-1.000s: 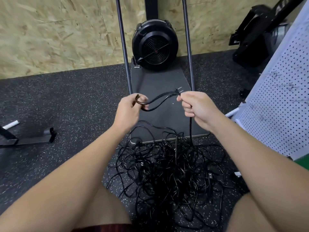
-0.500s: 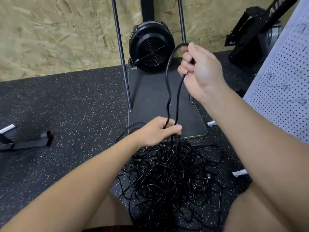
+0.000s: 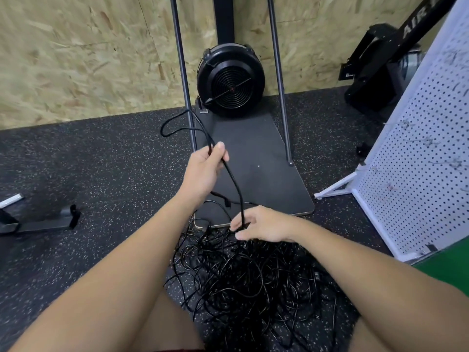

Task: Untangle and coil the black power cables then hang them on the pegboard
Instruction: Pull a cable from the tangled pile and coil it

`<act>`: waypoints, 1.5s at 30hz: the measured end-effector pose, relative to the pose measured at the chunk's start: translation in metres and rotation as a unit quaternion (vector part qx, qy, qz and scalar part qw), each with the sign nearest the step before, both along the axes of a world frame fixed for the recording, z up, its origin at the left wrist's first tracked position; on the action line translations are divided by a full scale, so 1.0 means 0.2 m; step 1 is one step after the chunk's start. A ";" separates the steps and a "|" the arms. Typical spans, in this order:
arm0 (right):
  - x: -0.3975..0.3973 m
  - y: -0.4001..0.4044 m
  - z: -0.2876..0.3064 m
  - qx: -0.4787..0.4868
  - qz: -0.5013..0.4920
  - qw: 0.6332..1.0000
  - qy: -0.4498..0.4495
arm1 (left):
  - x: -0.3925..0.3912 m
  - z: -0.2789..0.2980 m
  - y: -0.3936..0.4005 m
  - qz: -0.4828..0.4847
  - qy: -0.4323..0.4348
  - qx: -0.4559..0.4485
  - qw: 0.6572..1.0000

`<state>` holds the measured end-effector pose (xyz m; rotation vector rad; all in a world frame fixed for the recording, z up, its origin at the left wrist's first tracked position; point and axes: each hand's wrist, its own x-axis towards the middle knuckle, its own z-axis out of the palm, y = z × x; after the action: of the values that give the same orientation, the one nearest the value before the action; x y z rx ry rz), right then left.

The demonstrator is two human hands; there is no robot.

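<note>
A big tangle of black power cables (image 3: 253, 280) lies on the speckled rubber floor between my knees. My left hand (image 3: 205, 168) is raised above it and grips one black cable (image 3: 234, 181), with a loop of it sticking out up and to the left. That same cable runs down to my right hand (image 3: 258, 226), which pinches it just above the heap. The white pegboard (image 3: 416, 158) stands upright at the right, with no cable on it in view.
A black round fan (image 3: 230, 80) sits on a dark base plate (image 3: 256, 158) ahead, flanked by two thin metal poles. A black machine stands at the back right, a black metal foot (image 3: 48, 221) at the left. An OSB wall closes the back.
My right hand has dropped from high up to the top of the heap. My left hand has risen from the heap and now holds the cable up with a loop.
</note>
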<state>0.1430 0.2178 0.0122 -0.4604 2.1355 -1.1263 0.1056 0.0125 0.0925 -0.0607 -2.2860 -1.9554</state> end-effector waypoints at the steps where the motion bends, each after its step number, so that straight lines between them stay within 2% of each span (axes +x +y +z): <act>1: 0.01 -0.01 0.00 0.019 0.002 0.999 0.033 | -0.01 0.01 -0.02 0.011 0.012 -0.006 1.000; 3: -0.01 0.00 0.07 0.052 -0.018 0.995 0.085 | -0.01 0.01 -0.07 0.021 0.015 -0.012 1.000; 4: -0.01 0.01 0.11 0.038 -0.032 0.995 0.090 | -0.01 0.00 -0.08 0.019 -0.001 -0.009 1.000; 8: -0.05 0.05 0.31 -0.085 -0.111 0.984 0.111 | 0.05 -0.07 -0.13 -0.054 -0.072 -0.050 0.995; 12: -0.16 0.04 0.43 -0.254 -0.184 0.946 0.085 | 0.13 -0.15 -0.09 -0.147 -0.101 -0.149 0.973; 16: -0.23 0.00 0.53 -0.332 -0.210 0.917 0.069 | 0.17 -0.15 -0.02 -0.180 -0.129 -0.111 0.969; 19: -0.26 0.00 0.58 -0.374 -0.244 0.893 0.059 | 0.17 -0.15 0.00 -0.163 -0.128 -0.113 0.972; 22: -0.28 -0.01 0.56 -0.363 -0.278 0.887 0.071 | 0.15 -0.13 0.01 -0.148 -0.110 -0.100 0.978; 27: -0.16 0.04 0.41 -0.252 -0.281 0.921 0.094 | 0.12 -0.10 0.01 -0.072 -0.090 -0.029 0.993; 31: -0.03 0.01 0.24 -0.083 -0.145 0.981 0.099 | 0.08 -0.05 0.01 -0.044 -0.090 0.057 0.993; 34: 0.00 -0.06 0.12 -0.036 -0.076 0.992 0.095 | 0.06 -0.02 0.00 -0.029 -0.081 0.105 0.991; 38: -0.02 -0.08 0.18 -0.063 -0.103 0.986 0.118 | 0.04 0.01 -0.05 -0.014 -0.063 0.124 0.990; 40: -0.04 -0.07 0.28 -0.119 -0.132 0.975 0.136 | 0.04 0.01 -0.07 -0.017 -0.079 0.111 0.990; 42: -0.07 -0.05 0.37 -0.201 -0.178 0.952 0.149 | 0.05 -0.01 -0.07 -0.042 -0.107 0.048 0.992; 45: -0.13 0.00 0.46 -0.317 -0.253 0.901 0.151 | 0.12 -0.07 -0.05 -0.140 -0.134 -0.070 0.978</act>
<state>0.1169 0.2181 0.1044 -0.3863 2.1685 -2.2021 0.1302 0.0024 0.0785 -0.1507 -2.7209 -2.0339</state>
